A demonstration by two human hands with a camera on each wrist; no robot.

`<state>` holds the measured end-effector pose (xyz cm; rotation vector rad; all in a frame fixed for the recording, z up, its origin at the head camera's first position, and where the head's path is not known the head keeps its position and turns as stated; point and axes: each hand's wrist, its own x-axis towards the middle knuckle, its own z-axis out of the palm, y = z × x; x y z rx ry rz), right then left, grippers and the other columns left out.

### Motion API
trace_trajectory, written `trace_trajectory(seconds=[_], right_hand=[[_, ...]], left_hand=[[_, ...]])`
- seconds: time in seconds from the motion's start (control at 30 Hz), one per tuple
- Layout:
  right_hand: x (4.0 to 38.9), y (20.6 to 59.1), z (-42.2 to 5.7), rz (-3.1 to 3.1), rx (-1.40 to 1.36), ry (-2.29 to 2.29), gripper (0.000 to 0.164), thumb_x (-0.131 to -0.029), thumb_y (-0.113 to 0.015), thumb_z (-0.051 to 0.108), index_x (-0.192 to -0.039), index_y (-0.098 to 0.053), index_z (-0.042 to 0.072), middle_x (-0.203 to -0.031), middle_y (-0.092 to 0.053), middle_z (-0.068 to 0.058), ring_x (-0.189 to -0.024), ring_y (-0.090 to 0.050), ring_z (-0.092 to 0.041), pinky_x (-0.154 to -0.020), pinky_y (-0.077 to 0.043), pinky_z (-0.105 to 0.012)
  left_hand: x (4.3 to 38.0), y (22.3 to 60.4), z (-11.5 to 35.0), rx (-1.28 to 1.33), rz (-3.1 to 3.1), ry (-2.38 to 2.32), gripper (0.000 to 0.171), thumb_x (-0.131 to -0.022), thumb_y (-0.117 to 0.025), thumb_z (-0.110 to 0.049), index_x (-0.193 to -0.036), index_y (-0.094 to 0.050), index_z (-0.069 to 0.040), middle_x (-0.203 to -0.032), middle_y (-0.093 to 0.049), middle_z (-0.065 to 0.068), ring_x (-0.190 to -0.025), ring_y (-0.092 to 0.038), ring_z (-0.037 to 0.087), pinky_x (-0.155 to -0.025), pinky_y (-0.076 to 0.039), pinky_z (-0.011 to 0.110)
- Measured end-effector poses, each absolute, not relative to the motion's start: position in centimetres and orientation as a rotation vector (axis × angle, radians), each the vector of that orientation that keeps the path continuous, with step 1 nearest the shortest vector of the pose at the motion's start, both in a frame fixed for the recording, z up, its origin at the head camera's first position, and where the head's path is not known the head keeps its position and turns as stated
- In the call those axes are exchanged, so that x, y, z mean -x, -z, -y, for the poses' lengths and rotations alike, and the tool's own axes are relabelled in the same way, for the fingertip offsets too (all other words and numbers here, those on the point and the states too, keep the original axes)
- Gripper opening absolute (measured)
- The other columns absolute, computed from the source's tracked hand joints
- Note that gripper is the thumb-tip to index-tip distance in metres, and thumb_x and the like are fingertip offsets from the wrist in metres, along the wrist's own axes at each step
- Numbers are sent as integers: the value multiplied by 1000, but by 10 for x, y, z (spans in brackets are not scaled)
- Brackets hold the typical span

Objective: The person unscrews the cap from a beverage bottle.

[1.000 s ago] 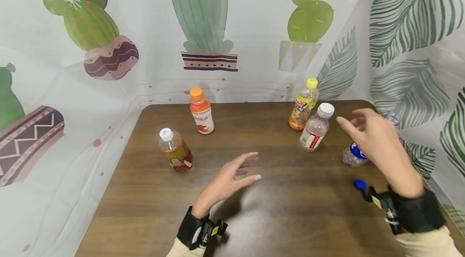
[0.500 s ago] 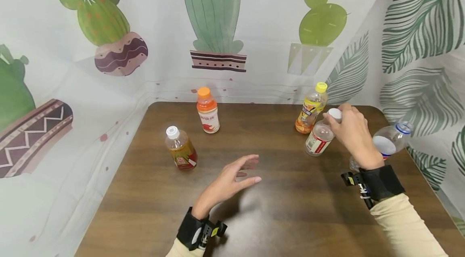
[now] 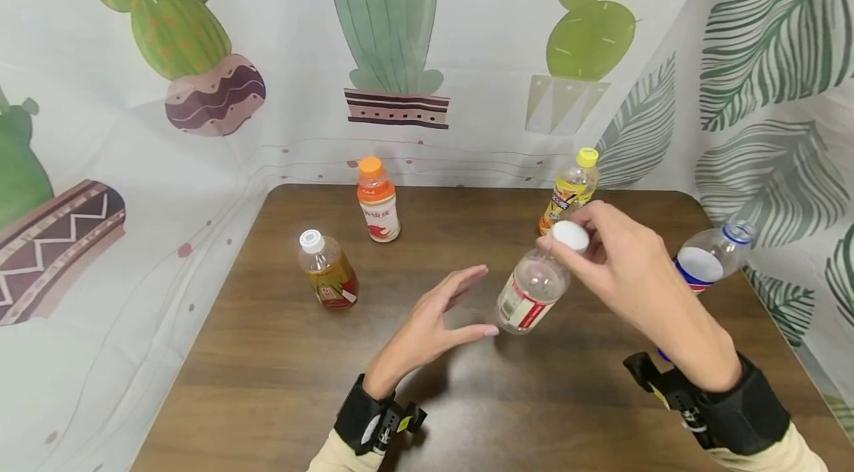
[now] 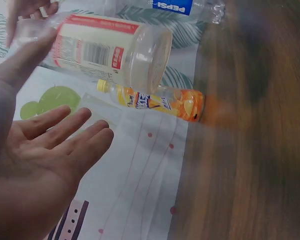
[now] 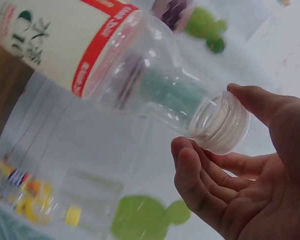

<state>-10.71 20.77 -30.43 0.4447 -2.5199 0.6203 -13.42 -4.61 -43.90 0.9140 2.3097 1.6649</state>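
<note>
My right hand (image 3: 620,264) pinches the white cap (image 3: 570,236) of a clear plastic bottle (image 3: 534,290) with a cream and red label. The bottle hangs tilted, its base toward my left hand (image 3: 430,327). In the right wrist view, thumb and fingertips hold the cap (image 5: 230,125) from both sides. My left hand is spread, thumb apart from straight fingers, with nothing in its grasp. In the left wrist view the bottle (image 4: 100,47) passes close behind the left thumb; whether they touch I cannot tell.
A yellow-capped orange drink bottle (image 3: 567,194) stands at the back right. An uncapped Pepsi bottle (image 3: 709,261) is at the right, a blue cap (image 3: 663,355) partly hidden by my wrist. An orange-capped bottle (image 3: 379,209) and a white-capped tea bottle (image 3: 328,276) stand left on the wooden table (image 3: 267,383).
My right hand moved left to the clear bottle, took hold of its cap, lifted it and brought it left toward my left hand. The left hand has barely moved.
</note>
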Motion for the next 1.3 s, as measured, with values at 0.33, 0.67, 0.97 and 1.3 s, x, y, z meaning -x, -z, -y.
trace_trajectory(seconds=[0.33,0.67,0.97,1.3], right_hand=[[89,296,-176,2586,-602,-679,32,-84,-80,27,-100,-57,13,-83,-59,7,-71,-54,-4,-60,-49,-22],[87,298,-163,2593,-675,-766,28,-86,-78,30,-99,-58,15,-82,-58,9,-69,-54,-3,-60,-48,-20],[87,301,-158,2569,-718,-749,30,-85,-79,28,-100,-58,13,-84,-59,7,-68,-54,-3,-59,-49,-21],[87,297,-153,2630,-615,-550,36,-89,-72,43,-99,-59,10,-81,-59,6,-59,-51,-7,-55,-45,-24]], left_hand=[[129,436,46,-990,-2308,-1600,91,-77,-86,-32,-152,-34,-28,-154,-41,-8,-143,-38,12,-117,-35,34],[128,439,46,-1006,-2325,-1575,96,-75,-88,-35,-152,-31,-34,-153,-41,-9,-141,-41,12,-116,-38,38],[128,438,46,-975,-2306,-1591,88,-74,-88,-34,-146,-38,-40,-143,-51,-15,-130,-51,6,-112,-42,33],[127,440,45,-948,-2374,-1678,73,-73,-89,-34,-136,-54,-29,-120,-68,-8,-110,-64,8,-98,-53,31]])
